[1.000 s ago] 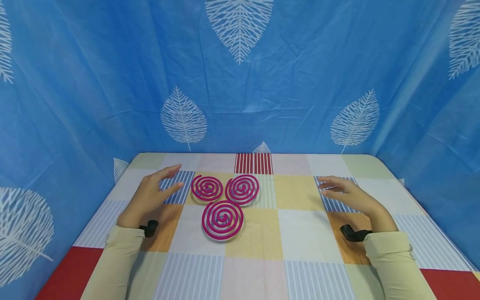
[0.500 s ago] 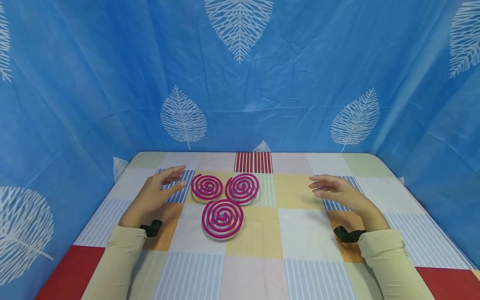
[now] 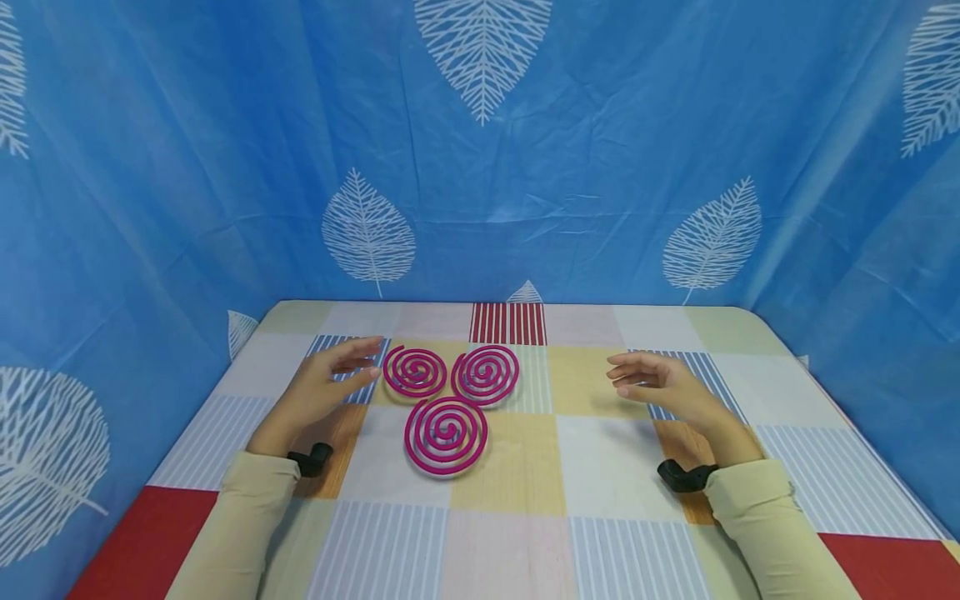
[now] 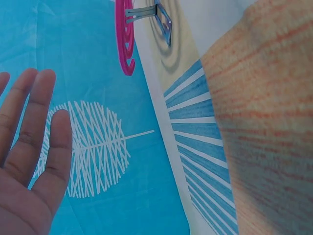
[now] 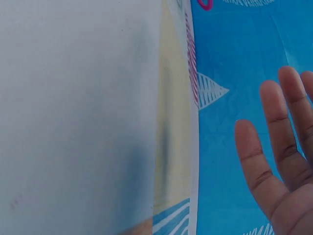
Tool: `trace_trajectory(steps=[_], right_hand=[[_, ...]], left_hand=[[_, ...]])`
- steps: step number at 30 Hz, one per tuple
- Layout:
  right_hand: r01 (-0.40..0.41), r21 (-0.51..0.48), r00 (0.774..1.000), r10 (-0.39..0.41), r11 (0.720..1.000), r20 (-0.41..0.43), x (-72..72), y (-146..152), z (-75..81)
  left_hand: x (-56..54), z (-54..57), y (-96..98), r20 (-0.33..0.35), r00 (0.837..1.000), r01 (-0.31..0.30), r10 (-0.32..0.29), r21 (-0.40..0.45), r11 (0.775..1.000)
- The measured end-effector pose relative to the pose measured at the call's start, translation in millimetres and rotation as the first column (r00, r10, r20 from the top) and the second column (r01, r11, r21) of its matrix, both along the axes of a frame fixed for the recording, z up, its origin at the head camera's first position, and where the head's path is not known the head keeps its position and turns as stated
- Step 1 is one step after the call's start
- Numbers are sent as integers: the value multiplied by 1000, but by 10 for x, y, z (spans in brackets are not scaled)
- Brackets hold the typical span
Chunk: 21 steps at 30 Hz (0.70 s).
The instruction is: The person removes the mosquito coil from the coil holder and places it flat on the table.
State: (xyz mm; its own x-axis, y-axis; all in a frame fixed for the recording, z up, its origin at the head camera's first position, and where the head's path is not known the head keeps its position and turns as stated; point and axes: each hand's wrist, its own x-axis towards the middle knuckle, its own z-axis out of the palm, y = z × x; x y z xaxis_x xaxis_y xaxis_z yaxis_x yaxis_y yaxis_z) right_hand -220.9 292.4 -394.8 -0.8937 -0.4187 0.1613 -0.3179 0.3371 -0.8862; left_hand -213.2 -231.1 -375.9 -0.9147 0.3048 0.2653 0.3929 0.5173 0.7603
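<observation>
Three magenta mosquito coils lie grouped left of the middle: a far-left coil, a far-right coil and a nearer coil. In the left wrist view the edge of one coil sits on a small metal stand, raised off the cloth. My left hand hovers just left of the far-left coil, fingers extended, holding nothing. Well to the right of the coils, my right hand is held above the table, its fingers relaxed and nothing in them. A bit of coil shows at the top of the right wrist view.
A patchwork tablecloth covers the table. Blue curtains with white leaf prints close it off behind and at both sides. Each wrist wears a black device, such as the left wrist camera.
My right hand has moved left, toward the middle. My left hand has shifted slightly right, nearer the far-left coil. The coils stay where they were.
</observation>
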Motion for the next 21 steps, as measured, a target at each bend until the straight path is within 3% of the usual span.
trace_trajectory(steps=[15, 21], right_hand=[[18, -45, 1000, -19, 999, -21, -24, -164, -64], [-14, -34, 999, 13, 999, -30, -49, -255, -90]], left_hand=[[-2, -91, 51, 26, 999, 25, -26, 13, 1000], [29, -137, 64, 33, 999, 34, -35, 17, 999]])
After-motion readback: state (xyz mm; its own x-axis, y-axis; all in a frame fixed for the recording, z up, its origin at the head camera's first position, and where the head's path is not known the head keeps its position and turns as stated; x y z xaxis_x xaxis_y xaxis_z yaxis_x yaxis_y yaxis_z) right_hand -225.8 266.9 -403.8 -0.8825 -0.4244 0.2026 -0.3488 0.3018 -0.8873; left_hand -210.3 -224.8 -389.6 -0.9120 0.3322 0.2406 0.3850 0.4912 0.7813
